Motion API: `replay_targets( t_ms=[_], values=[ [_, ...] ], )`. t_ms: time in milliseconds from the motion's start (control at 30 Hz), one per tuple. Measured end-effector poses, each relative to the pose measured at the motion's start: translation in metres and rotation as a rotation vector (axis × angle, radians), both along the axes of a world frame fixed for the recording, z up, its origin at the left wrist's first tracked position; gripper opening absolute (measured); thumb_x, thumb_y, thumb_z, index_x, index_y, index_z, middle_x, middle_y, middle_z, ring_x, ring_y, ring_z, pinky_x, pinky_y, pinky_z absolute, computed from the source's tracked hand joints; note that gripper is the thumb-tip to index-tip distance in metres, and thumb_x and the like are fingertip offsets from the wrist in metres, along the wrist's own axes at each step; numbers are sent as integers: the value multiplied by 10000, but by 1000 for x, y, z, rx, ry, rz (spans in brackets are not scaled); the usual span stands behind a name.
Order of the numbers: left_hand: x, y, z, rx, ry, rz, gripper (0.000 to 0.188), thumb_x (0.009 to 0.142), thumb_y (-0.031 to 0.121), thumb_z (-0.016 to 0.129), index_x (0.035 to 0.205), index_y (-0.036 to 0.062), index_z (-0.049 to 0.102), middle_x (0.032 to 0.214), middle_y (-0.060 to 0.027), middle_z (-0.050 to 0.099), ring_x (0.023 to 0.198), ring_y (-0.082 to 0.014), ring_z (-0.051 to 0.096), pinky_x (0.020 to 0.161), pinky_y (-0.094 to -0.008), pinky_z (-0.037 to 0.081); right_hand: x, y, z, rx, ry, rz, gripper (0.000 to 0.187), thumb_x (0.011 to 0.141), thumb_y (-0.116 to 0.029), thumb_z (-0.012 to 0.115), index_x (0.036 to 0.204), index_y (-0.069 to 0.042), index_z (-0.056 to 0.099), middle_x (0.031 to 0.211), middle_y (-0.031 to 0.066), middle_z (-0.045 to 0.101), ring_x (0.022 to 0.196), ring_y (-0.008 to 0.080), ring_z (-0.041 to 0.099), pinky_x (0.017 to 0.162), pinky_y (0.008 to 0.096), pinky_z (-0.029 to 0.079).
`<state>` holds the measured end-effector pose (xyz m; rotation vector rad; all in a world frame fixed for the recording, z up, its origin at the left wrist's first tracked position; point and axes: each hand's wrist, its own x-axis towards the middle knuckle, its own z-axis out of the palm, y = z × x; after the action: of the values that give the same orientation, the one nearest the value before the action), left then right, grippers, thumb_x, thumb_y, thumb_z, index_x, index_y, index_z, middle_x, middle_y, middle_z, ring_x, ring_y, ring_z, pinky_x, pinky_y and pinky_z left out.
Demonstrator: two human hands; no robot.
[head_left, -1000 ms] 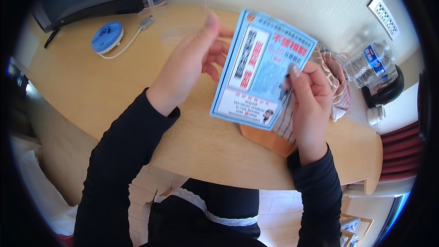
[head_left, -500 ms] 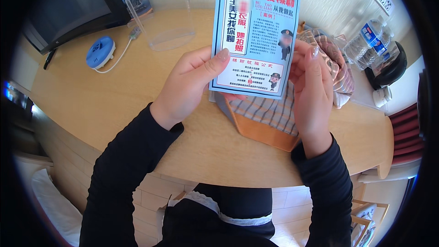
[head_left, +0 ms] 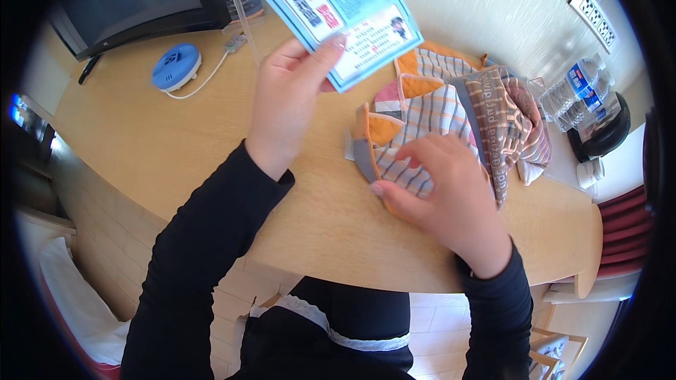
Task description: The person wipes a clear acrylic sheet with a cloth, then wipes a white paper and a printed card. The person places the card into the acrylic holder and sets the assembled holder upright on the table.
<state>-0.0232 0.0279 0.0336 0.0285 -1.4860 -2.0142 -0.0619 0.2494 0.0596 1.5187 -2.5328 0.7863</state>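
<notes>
My left hand (head_left: 285, 102) is closed on the lower left corner of a light blue printed leaflet (head_left: 366, 10), its thumb lying across the front. The leaflet is raised and tilted above the far side of the desk, and its top edge leaves the view. My right hand (head_left: 458, 200) holds nothing; its thumb and fingers are apart, slightly blurred, above a striped cloth (head_left: 440, 112) with orange trim. Whether the fingertips touch the cloth I cannot tell. Beside it, a brown patterned cloth (head_left: 493, 119) lies bunched.
On the wooden desk (head_left: 211, 148) stand a monitor (head_left: 148, 0) and a blue round device (head_left: 176, 67) with a white cable. Plastic bottles (head_left: 574, 91), a black object (head_left: 602, 134) and a white cup (head_left: 588, 171) are at the right, below a wall socket strip (head_left: 593, 16).
My right hand has let go of the leaflet and moved down over the striped cloth. My left hand has carried the leaflet up and left, tilting it. More of the cloths shows.
</notes>
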Motion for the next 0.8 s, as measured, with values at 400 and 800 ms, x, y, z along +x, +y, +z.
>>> replay_targets(
  t_ms=[400, 800],
  values=[
    [4, 5, 0, 208, -4, -222, 335, 951, 49, 621, 1271, -31, 560, 1208, -141, 668, 1062, -193, 683, 908, -307, 562, -17, -6, -19, -729, -611, 5, 36, 901, -59, 612, 931, -49, 595, 1056, 65, 607, 965, 181, 572, 891, 300, 452],
    [19, 29, 14, 234, -36, -449, 502, 980, 43, 506, 1445, -67, 353, 1410, -232, 511, 1284, -314, 556, 1064, -446, 482, -43, 31, 34, -1292, -183, -301, 220, 1014, -192, 478, 1043, -32, 625, 1092, 85, 643, 955, 192, 627, 860, 319, 483]
  ],
)
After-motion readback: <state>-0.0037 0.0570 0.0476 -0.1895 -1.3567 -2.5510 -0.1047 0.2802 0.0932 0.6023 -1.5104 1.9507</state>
